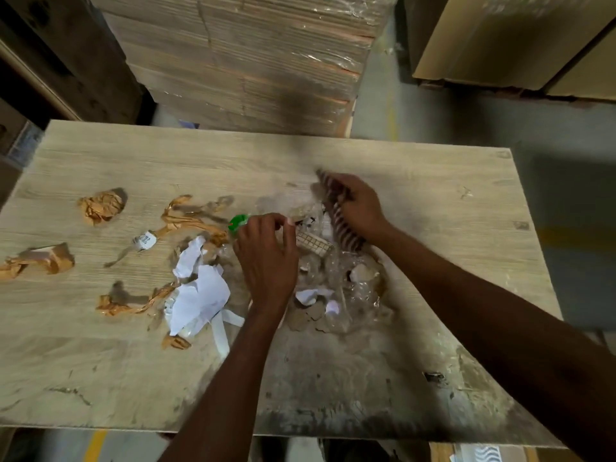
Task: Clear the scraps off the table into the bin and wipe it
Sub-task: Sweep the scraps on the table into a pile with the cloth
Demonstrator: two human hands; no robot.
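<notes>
In the head view the gathering step is in hand: scraps (310, 315) lie spread over the table (433, 181), nothing is wiped yet, and no bin shows. The right hand (358, 208), beyond and right of the crumpled white paper (200, 295), curls its fingers round a dark corrugated strip (340, 225). The left hand (266, 258), just right of the white paper, is bent over clear plastic film (360, 295); whether it pinches anything I cannot tell. The next move likely calls for bunching the loose pile together. Orange tape wads (100, 206) lie left of the white paper, crumpled and light.
</notes>
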